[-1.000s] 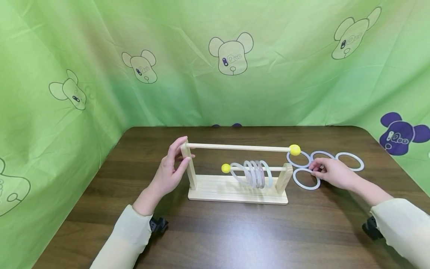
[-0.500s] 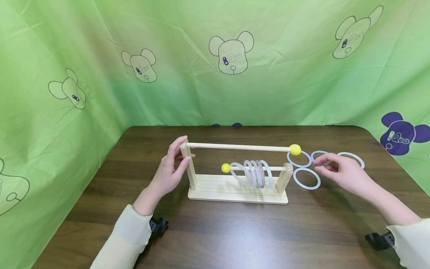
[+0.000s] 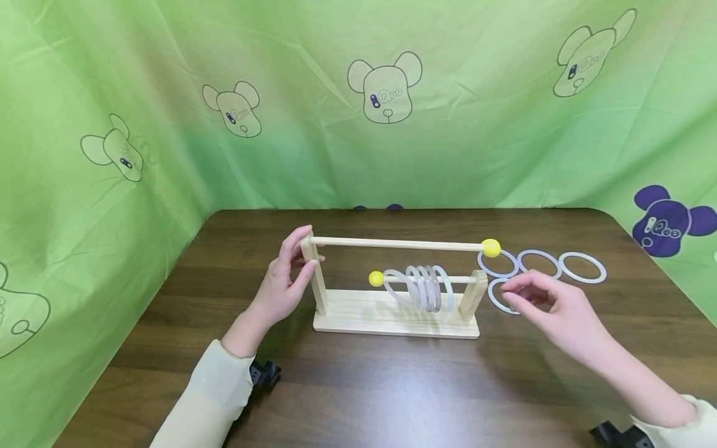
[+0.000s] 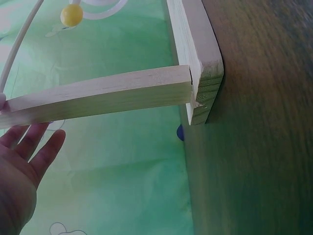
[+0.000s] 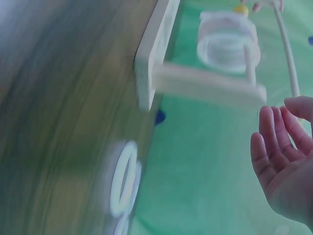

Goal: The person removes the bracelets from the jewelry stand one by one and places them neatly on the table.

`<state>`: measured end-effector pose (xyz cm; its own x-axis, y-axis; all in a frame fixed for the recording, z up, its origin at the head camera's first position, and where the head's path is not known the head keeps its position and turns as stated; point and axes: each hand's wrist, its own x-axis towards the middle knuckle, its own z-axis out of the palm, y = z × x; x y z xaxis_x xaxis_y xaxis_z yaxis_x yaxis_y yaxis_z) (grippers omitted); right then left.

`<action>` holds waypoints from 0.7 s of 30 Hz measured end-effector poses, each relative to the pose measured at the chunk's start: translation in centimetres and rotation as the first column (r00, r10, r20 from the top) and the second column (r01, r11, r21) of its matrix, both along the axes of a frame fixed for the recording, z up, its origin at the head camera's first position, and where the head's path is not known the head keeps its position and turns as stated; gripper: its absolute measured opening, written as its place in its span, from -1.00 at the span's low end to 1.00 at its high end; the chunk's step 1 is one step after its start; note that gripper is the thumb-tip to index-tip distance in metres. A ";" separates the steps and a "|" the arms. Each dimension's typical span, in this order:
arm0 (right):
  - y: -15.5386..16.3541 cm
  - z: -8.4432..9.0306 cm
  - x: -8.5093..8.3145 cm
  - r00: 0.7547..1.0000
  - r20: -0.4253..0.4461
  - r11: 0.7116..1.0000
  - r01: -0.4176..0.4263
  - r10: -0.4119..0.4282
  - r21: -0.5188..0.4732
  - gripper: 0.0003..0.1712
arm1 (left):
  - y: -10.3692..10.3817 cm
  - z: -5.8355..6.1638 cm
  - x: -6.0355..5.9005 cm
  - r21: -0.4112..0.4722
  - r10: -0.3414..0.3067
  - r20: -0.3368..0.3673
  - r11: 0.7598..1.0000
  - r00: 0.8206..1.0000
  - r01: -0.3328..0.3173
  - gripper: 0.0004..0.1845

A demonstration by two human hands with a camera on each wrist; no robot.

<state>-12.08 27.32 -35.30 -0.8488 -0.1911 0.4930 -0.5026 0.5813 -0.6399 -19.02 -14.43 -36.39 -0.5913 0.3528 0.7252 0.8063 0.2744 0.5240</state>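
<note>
Presently, the left hand (image 3: 282,287) grasps the tall left post (image 3: 315,274) of the wooden rack (image 3: 392,314), thumb on the near face and fingers over the top, steadying the frame. The left wrist view shows the post (image 4: 98,95) and the palm (image 4: 19,171) beside it. The rack stands mid-table on the dark wooden table (image 3: 358,386). Its upper rod (image 3: 398,244) runs right to a yellow ball (image 3: 491,247) and carries nothing. Its lower rod carries a cluster of translucent rings (image 3: 422,288) between a second yellow ball (image 3: 376,278) and the short right post (image 3: 472,295).

Right of the rack, four loose white rings lie flat on the table: three in a far row (image 3: 582,268), one nearer (image 3: 498,297), just beside the short post. The right hand (image 3: 551,305) hovers above the near ring, fingers loosely curled, thumb and forefinger close together; it holds nothing that can be seen. The right wrist view is motion-blurred and shows a relaxed palm (image 5: 283,166) with nothing in it.

Judgement: the step in hand is the reach for a loose ring, the near one being closest. The next move calls for a pinch on its thin rim, a lift clear of the table, then threading over a ball end, with the left hand holding the rack firm.
</note>
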 end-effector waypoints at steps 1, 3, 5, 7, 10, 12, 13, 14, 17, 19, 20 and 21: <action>-0.5 0.0 0.1 1.000 -0.006 1.000 -0.015 0.015 -0.004 -0.81 | 0.0 0.0 0.0 0.000 0.000 -0.001 1.000 1.000 0.000 -0.35; -1.5 0.0 0.3 0.998 -0.012 0.998 -0.055 0.055 -0.022 -0.79 | 0.0 0.0 0.0 0.002 -0.001 -0.004 1.000 1.000 0.001 -0.35; -2.4 -0.1 0.5 0.995 -0.017 0.994 -0.096 0.096 -0.044 -0.73 | 0.0 0.0 0.0 0.003 -0.002 -0.002 1.000 1.000 0.002 -0.36; -3.2 -0.3 0.6 0.991 -0.014 0.989 -0.134 0.133 -0.065 -0.70 | 0.1 0.0 -0.1 0.004 -0.007 0.004 1.000 1.000 0.007 -0.37; -4.5 -0.9 0.6 0.980 0.010 0.976 -0.197 0.199 -0.096 -0.69 | 0.1 -0.1 -0.1 0.007 -0.013 0.014 1.000 1.000 0.012 -0.39; -5.3 -1.2 0.6 0.972 0.029 0.968 -0.229 0.233 -0.106 -0.68 | 0.1 -0.1 -0.1 0.008 -0.014 0.015 1.000 1.000 0.014 -0.39; -5.6 -1.4 0.6 0.968 0.040 0.964 -0.242 0.247 -0.112 -0.68 | 0.1 -0.1 -0.1 0.008 -0.013 0.014 1.000 1.000 0.013 -0.39; -6.0 -1.5 0.6 0.965 0.048 0.961 -0.253 0.259 -0.115 -0.68 | 0.1 -0.1 -0.2 0.007 -0.012 0.014 1.000 1.000 0.011 -0.38; -6.9 -1.7 0.6 0.959 0.059 0.956 -0.271 0.279 -0.109 -0.71 | 0.1 0.0 -0.1 0.003 -0.009 0.015 1.000 1.000 0.009 -0.36; -7.3 -1.6 0.5 0.956 0.061 0.955 -0.279 0.286 -0.102 -0.71 | 0.1 0.0 -0.1 0.002 -0.007 0.016 1.000 1.000 0.007 -0.36; -7.5 -1.6 0.4 0.956 0.060 0.955 -0.280 0.286 -0.097 -0.70 | 0.1 0.1 -0.1 0.002 -0.004 0.017 1.000 1.000 0.004 -0.35; -7.7 -1.5 0.3 0.957 0.061 0.957 -0.277 0.283 -0.090 -0.70 | 0.0 0.1 0.0 0.003 -0.002 0.016 1.000 1.000 0.002 -0.36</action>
<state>-11.77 19.63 -36.84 -0.8008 -0.3889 0.4555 -0.5886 0.3698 -0.7189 -19.04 -14.40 -36.28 -0.6023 0.3520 0.7165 0.7982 0.2717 0.5376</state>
